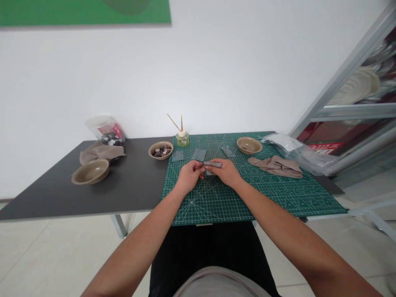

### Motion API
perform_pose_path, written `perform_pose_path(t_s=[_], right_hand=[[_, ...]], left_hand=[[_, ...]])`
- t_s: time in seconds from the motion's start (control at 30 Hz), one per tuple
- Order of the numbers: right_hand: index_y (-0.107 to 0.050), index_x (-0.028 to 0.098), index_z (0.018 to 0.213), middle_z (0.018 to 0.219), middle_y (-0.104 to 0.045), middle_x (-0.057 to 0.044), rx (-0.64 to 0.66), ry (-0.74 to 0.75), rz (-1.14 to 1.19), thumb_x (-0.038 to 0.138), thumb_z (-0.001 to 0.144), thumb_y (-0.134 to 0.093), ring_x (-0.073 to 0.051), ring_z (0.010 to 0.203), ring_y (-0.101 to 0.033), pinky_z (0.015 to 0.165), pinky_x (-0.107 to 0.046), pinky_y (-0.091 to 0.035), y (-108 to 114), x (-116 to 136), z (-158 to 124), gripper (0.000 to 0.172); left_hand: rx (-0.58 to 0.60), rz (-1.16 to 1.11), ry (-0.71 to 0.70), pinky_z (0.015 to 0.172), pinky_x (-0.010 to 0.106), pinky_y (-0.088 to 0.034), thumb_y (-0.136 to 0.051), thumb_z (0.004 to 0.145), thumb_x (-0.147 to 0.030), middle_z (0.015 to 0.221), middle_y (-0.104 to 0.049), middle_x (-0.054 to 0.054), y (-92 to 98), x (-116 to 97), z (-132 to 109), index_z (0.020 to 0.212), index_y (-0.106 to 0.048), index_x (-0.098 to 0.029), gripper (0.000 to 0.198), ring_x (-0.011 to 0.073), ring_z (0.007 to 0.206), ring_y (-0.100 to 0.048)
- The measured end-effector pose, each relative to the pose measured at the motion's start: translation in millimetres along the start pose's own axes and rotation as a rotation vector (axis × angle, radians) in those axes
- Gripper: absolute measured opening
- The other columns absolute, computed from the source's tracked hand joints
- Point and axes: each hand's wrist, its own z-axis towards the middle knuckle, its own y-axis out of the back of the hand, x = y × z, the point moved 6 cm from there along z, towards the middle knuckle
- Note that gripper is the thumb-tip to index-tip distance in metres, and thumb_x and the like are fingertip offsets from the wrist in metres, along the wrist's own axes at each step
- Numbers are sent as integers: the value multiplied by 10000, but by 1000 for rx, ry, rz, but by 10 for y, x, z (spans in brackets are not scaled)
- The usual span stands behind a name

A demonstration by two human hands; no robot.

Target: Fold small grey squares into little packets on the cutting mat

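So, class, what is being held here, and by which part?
A grey elongated piece, apparently along its length, in the right hand; the left hand is at its tip, grip unclear.

The background is being filled by a white wall (241, 74), which is being lit softly and most brightly above the table (136, 181). Its upper left is being covered by a green panel (77, 14) bearing a darker rounded shape (127, 5). The right side is being closed off by a grey-framed cabinet (355, 111) with blurred contents. Below, pale floor tiles (58, 251) are being overhung by the dark grey tabletop, which is being supported by a pale metal leg (118, 225).
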Motion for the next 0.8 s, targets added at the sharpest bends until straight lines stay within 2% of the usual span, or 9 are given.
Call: perform_pose_path(t_s=[0.1,0.2,0.33,0.47,0.57,0.8], right_hand=[[-749,208,930,842,-739,-27,39,24,-5,380,835,-638,-183,765,-650,686,-292,-463,-30,-2,2,225],[-741,200,907,803,-724,-20,55,-10,21,388,813,-656,-175,723,-635,655,-286,-452,-44,-38,8,228],[-740,189,855,747,-710,-15,27,-38,46,382,768,-695,-162,668,-615,604,-271,-433,-27,-39,12,217],[-737,196,830,746,-713,-15,-18,-31,-10,384,757,-712,-171,682,-621,618,-275,-435,12,7,2,203],[-725,207,835,754,-709,-10,-36,-2,-54,412,776,-705,-172,692,-620,641,-277,-431,33,41,-5,214],[-698,219,823,731,-677,8,15,70,-117,402,847,-631,-162,698,-602,662,-270,-407,4,57,7,197]], left_hand=[[5,23,-4,530,246,-490,-652,730,-158,611,-617,-36,-5,-17,-7,766,-614,-162,52,102,499,-563],[1,54,6,505,239,-476,-645,742,-154,613,-614,-38,-7,-37,-19,764,-607,-163,44,97,477,-554],[8,76,2,494,229,-467,-633,746,-144,627,-625,-35,-14,-57,-29,755,-602,-163,38,93,476,-558],[20,64,-12,497,228,-475,-643,737,-156,629,-635,-34,-17,-61,-30,756,-608,-169,42,94,482,-560],[17,47,-9,498,229,-478,-645,737,-168,635,-637,-32,-10,-57,-30,755,-607,-169,42,94,484,-560],[16,71,-7,502,232,-478,-641,723,-149,631,-635,-35,-7,-64,-33,783,-632,-176,66,101,498,-565]])
